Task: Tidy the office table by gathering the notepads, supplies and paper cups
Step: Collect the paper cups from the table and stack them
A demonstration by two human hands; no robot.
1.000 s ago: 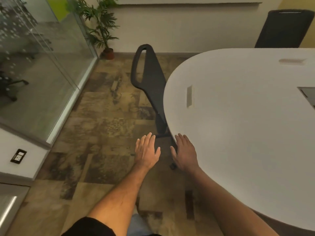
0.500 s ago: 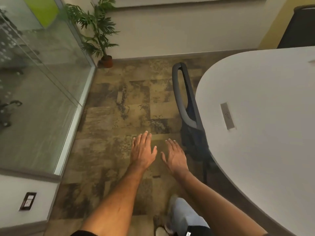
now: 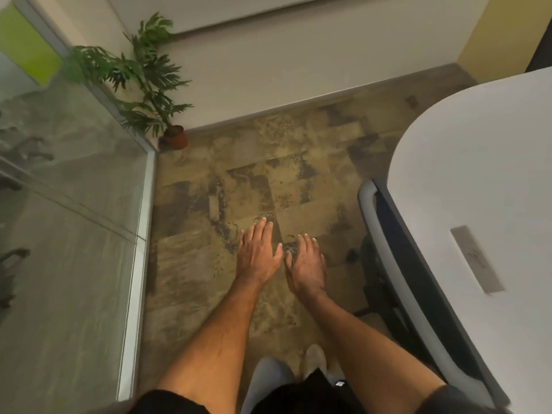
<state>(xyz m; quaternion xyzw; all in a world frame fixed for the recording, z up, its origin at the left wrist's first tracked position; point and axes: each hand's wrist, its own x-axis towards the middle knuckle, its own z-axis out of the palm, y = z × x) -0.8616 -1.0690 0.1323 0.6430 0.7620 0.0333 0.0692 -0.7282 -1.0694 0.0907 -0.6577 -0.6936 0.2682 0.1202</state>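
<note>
My left hand (image 3: 257, 254) and my right hand (image 3: 306, 265) are stretched out side by side, palms down, over the patterned carpet. Both hold nothing and their fingers are extended. The white oval office table (image 3: 478, 162) fills the right side of the head view, well to the right of both hands. Its visible surface carries only a small grey cable flap (image 3: 476, 259). No notepads, supplies or paper cups are in view.
A dark office chair (image 3: 397, 264) is tucked against the table's left edge, just right of my right hand. A glass partition (image 3: 74, 204) runs along the left. A potted plant (image 3: 155, 85) stands in the far corner by the wall.
The view has swung left, away from the table. My right hand has moved off the table edge and both hands now hover over the carpet. The chair and table have slid to the right.
</note>
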